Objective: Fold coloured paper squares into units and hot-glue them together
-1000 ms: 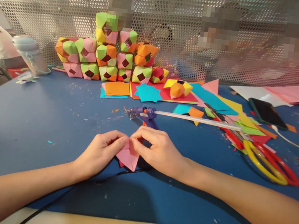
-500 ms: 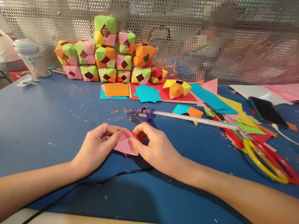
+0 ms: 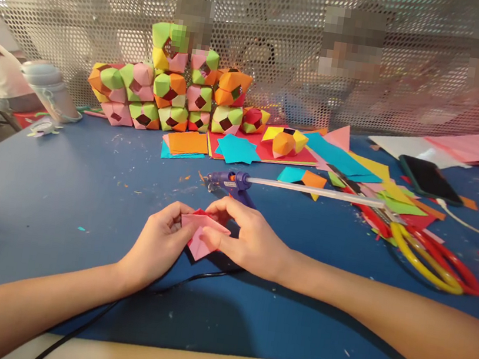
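Between my two hands is a small piece of folded paper (image 3: 199, 247), pink on the side facing me with red showing along its top edge. My left hand (image 3: 162, 243) pinches its left side between thumb and fingers. On the right side, my right hand (image 3: 249, 234) grips it, the thumb lying across the pink face. The fingertips behind the paper are partly hidden. Just beyond my hands a purple glue gun (image 3: 232, 183) lies on the blue table (image 3: 59, 225), a long glue stick (image 3: 313, 190) poking out of its back.
Stacked folded-paper balls (image 3: 169, 92) stand against the perforated metal screen (image 3: 288, 26). Coloured paper sheets (image 3: 340, 158), large scissors (image 3: 428, 259) and a phone (image 3: 430, 179) lie to the right. A bottle (image 3: 51, 90) stands at left. A black cable (image 3: 183, 283) runs near my wrists. People are beyond the screen.
The folded paper has turned between my fingers: a pointed corner now faces down toward me and more red shows on top. Both hands stay in nearly the same place.
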`<control>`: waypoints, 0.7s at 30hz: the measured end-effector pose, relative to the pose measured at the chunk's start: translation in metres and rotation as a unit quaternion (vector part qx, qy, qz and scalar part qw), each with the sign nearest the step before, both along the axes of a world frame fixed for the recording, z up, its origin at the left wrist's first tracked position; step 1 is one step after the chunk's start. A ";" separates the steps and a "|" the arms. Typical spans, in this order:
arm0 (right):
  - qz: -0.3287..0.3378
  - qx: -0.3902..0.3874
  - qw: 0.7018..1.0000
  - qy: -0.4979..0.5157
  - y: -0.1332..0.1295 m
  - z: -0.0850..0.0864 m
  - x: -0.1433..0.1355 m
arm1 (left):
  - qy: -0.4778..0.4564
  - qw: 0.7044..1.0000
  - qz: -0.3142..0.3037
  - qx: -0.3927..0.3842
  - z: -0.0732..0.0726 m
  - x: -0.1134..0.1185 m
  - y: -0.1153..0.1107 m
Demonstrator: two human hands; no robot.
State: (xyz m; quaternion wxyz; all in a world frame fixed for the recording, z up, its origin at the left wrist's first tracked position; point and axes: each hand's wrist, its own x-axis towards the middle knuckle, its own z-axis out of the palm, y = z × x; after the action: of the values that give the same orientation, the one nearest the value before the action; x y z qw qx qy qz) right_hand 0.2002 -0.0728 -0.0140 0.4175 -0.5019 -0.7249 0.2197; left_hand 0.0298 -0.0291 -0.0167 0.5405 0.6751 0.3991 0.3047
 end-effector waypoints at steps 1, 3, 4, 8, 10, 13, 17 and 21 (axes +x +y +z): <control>0.001 -0.013 1.000 0.006 0.000 0.001 0.000 | -0.002 1.000 0.008 0.004 -0.001 0.000 0.001; 0.000 -0.021 1.000 0.015 0.001 0.001 -0.001 | -0.004 1.000 0.017 0.014 -0.001 -0.001 0.002; -0.006 -0.019 1.000 0.017 0.001 0.001 -0.001 | 0.001 1.000 0.017 0.019 0.000 -0.001 0.002; -0.034 -0.006 0.999 0.013 0.003 -0.003 0.000 | 0.047 0.998 -0.009 0.040 0.003 0.000 0.000; -0.032 0.000 0.999 0.016 0.003 -0.004 0.000 | 0.056 0.997 -0.022 0.043 0.005 0.000 0.000; -0.013 -0.020 0.999 0.044 0.003 -0.002 0.002 | 0.048 0.998 -0.021 0.042 0.005 0.000 0.001; -0.019 -0.051 0.993 0.100 0.003 0.004 0.004 | 0.030 0.999 0.016 0.040 0.003 -0.001 0.005; -0.047 -0.027 0.996 0.068 0.004 0.004 0.005 | 0.017 0.999 0.033 0.030 0.001 -0.001 0.008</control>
State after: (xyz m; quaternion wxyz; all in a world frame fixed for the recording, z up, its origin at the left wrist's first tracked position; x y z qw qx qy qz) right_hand 0.2050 -0.0685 -0.0103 0.4621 -0.5306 -0.6642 0.2526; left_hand 0.0285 -0.0213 -0.0158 0.5028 0.6825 0.4212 0.3225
